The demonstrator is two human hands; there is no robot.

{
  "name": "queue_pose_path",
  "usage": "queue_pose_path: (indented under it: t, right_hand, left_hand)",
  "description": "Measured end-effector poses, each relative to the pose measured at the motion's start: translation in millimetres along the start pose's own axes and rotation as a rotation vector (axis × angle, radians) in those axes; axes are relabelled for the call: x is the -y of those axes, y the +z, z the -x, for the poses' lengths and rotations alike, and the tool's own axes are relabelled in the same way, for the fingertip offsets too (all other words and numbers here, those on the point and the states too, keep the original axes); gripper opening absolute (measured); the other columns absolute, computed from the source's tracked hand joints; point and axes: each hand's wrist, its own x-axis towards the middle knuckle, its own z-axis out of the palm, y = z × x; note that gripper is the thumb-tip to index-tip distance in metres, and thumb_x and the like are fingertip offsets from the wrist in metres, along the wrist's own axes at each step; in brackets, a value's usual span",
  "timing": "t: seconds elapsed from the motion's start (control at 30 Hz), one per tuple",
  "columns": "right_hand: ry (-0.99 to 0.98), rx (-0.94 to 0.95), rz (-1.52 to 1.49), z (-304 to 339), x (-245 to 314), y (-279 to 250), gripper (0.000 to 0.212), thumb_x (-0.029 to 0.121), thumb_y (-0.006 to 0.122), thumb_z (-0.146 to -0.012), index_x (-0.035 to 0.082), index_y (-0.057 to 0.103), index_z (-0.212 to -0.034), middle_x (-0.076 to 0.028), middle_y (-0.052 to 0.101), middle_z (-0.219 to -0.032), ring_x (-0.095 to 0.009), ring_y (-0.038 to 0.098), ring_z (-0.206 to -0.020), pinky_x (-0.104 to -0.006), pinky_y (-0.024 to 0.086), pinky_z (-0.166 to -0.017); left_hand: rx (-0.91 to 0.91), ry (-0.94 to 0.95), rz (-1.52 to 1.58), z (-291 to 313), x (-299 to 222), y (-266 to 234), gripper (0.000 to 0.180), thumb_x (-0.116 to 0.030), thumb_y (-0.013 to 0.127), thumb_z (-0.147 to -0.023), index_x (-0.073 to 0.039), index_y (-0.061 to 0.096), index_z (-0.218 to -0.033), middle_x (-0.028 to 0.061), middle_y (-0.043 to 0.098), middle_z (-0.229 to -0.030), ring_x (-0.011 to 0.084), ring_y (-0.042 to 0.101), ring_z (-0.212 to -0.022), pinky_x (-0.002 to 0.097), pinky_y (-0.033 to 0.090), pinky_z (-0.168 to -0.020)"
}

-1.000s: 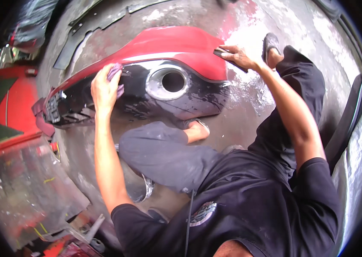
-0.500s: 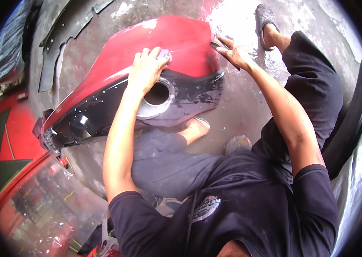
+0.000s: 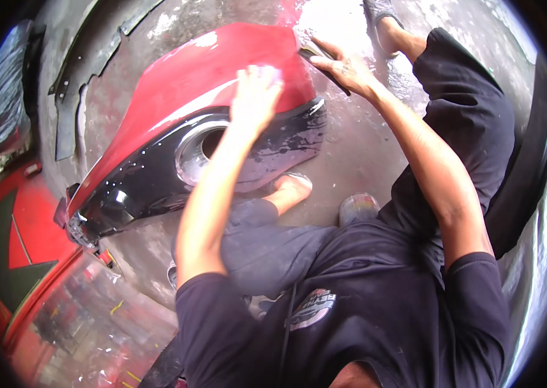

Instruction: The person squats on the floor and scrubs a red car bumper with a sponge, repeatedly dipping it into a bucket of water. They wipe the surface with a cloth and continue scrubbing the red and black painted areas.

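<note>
A glossy car bumper [image 3: 183, 77], red above and black below, lies on the floor before me. In its black part is a round opening [image 3: 212, 143] with a pale grey, scuffed surround. My left hand [image 3: 257, 100], smeared by motion, presses a crumpled pale-purple cloth [image 3: 275, 74] onto the red surface; its fingers hide most of the cloth. At the bumper's right end, my right hand [image 3: 346, 68] grips a thin, dark flat block [image 3: 333, 79], which looks like a sanding block. The block's far tip is close to the red edge; I cannot tell whether they touch.
The concrete floor [image 3: 344, 155] is wet and shiny at the upper right. Dark trim strips [image 3: 70, 110] lie at the upper left. Red panels [image 3: 34, 226] and a clear plastic sheet [image 3: 99, 323] are at the left. My shoes [image 3: 359, 208] stand close to the bumper.
My left hand has slid right across the red surface with the cloth. The bumper and my right hand appear slightly farther left in the view; the right hand still holds the block.
</note>
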Motion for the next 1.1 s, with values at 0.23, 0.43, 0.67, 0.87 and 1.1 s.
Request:
queue_pose_path:
  t: [0.23,0.43,0.67,0.87,1.1]
  right_hand:
    - [0.069,-0.065,0.241,13.0,-46.7,5.6,0.070,0.036,0.074,-0.093,0.010,0.051,-0.153,-0.026,0.069,-0.130,-0.041,0.068,-0.119,-0.0454,0.052,-0.102]
    - [-0.050,-0.193,0.474,3.9,-72.2,28.5,0.067,0.031,0.071,-0.096,0.018,0.045,-0.156,-0.021,0.067,-0.126,-0.041,0.066,-0.116,-0.0492,0.051,-0.103]
    - [-0.469,-0.342,0.289,-8.2,39.0,169.5,0.060,0.018,0.078,-0.088,0.015,0.058,-0.145,-0.021,0.064,-0.122,-0.042,0.063,-0.108,-0.0492,0.052,-0.096]
    - [-0.451,-0.277,0.404,4.9,-15.5,139.3,0.066,0.015,0.078,-0.087,0.015,0.056,-0.149,-0.022,0.059,-0.134,-0.043,0.059,-0.117,-0.0484,0.050,-0.100]
    - [-0.725,-0.240,0.326,-25.8,122.6,222.5,0.056,0.006,0.070,-0.085,0.022,0.064,-0.138,-0.020,0.058,-0.130,-0.039,0.059,-0.113,-0.0488,0.046,-0.100]
  left_hand:
    - [0.202,-0.007,0.505,12.1,-18.5,4.8,0.035,-0.009,0.064,-0.087,-0.009,0.069,-0.122,0.0162,0.057,-0.144,0.0426,0.051,-0.134,0.0551,0.041,-0.116]
    - [-0.083,-0.336,0.061,93.8,100.1,-139.7,0.047,0.008,0.064,-0.085,-0.014,0.072,-0.125,0.0195,0.064,-0.137,0.0389,0.062,-0.126,0.0469,0.051,-0.108]
    - [-0.212,-0.947,0.302,184.3,192.7,-153.8,0.049,-0.033,0.073,-0.094,-0.005,0.067,-0.134,0.0208,0.074,-0.122,0.0312,0.071,-0.117,0.0409,0.052,-0.102]
    - [-0.006,-0.972,0.315,159.1,216.8,-147.2,0.061,-0.047,0.074,-0.090,-0.007,0.066,-0.136,0.0222,0.073,-0.124,0.0344,0.070,-0.119,0.0430,0.051,-0.103]
    - [-0.001,-0.985,0.280,156.5,214.4,-138.9,0.058,-0.045,0.076,-0.086,-0.014,0.068,-0.134,0.0186,0.074,-0.124,0.0365,0.069,-0.118,0.0453,0.052,-0.102]
